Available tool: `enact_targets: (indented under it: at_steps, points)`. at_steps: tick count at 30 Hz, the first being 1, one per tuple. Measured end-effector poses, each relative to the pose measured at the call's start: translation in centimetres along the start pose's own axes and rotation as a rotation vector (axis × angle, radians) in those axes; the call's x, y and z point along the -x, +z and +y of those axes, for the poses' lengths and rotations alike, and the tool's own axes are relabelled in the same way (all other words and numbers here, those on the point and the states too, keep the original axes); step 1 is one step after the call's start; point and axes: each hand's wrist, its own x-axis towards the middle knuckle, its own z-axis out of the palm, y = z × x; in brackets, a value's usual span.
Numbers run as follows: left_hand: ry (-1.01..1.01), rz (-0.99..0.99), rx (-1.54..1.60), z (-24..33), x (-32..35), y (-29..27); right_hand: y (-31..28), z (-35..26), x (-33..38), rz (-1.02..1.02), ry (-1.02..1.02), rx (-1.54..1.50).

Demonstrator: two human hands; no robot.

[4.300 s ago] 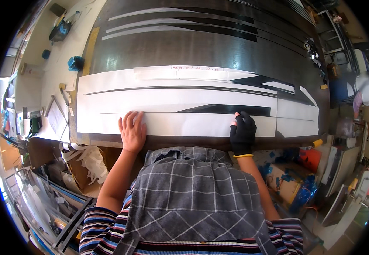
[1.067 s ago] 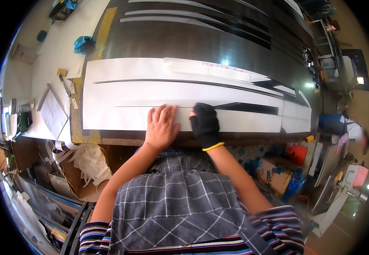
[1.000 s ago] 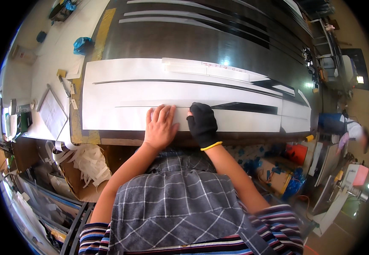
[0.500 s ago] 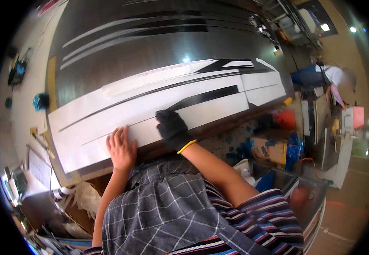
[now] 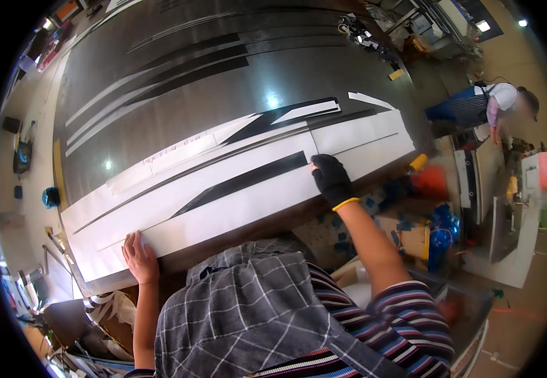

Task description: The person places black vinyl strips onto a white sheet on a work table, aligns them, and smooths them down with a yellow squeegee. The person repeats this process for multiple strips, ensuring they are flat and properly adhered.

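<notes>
The long white sheet (image 5: 236, 201) lies flat on the dark table (image 5: 179, 94), its long axis running along the table's near edge from low left to upper right. The bare left hand (image 5: 140, 257) presses flat, fingers spread, on the sheet's near-left end. The gloved right hand (image 5: 331, 179) presses palm-down well apart, nearer the far-right end.

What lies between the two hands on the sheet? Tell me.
In the head view, only the white sheet with its long black stripe spans between the left hand and the gloved right hand; nothing rests on it.
</notes>
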Motion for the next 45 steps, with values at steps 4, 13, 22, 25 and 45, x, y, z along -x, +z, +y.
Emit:
enact_targets:
  at_steps: [4, 13, 22, 25, 45]
  points:
    - [-0.093, -0.047, -0.052, 3.2, -1.4, -2.8, -3.5, 5.3, -1.7, -0.175, 0.017, -0.077]
    - [-0.351, 0.108, 0.027, 18.6, -2.4, -1.6, -8.7, 12.7, -8.3, -0.389, -0.415, 0.384]
    - [-0.413, 0.137, 0.134, 23.7, -2.4, -1.1, -11.5, 14.0, -14.5, -0.136, -0.274, -0.251]
    - [-0.443, 0.13, 0.128, 23.8, -2.3, -1.2, -8.3, 12.3, -18.6, -0.035, -0.373, -0.057]
    - [-0.413, 0.114, 0.085, 22.6, -1.3, -0.1, -3.6, 12.7, -24.2, 0.401, -0.147, 0.093]
